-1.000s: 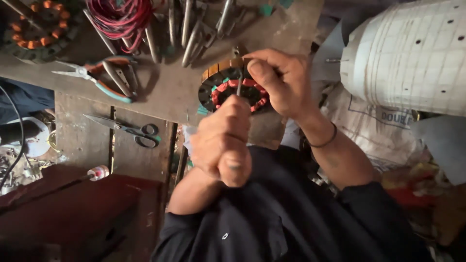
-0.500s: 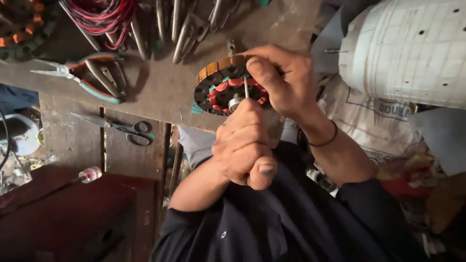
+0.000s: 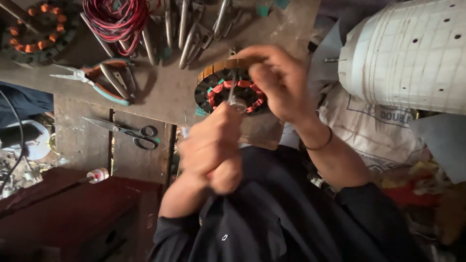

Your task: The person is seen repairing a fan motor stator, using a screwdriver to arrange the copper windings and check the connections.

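My left hand (image 3: 213,145) is curled into a fist around the handle of a thin metal tool (image 3: 232,92), whose shaft runs up out of the fist with its tip toward the far edge of the table. My right hand (image 3: 279,82) grips the rim of a round motor stator (image 3: 228,90), fingers clamped over its top edge. The stator sits at the near edge of the table (image 3: 165,92), its face with red windings turned toward me. The tool's tip lies against those windings.

To the left lie pliers (image 3: 92,80) and scissors (image 3: 128,131), long axes roughly along the table. A coil of red wire (image 3: 116,17) and a second stator (image 3: 41,29) lie further off. A white perforated drum (image 3: 407,53) stands to my right, over printed sacking (image 3: 369,126).
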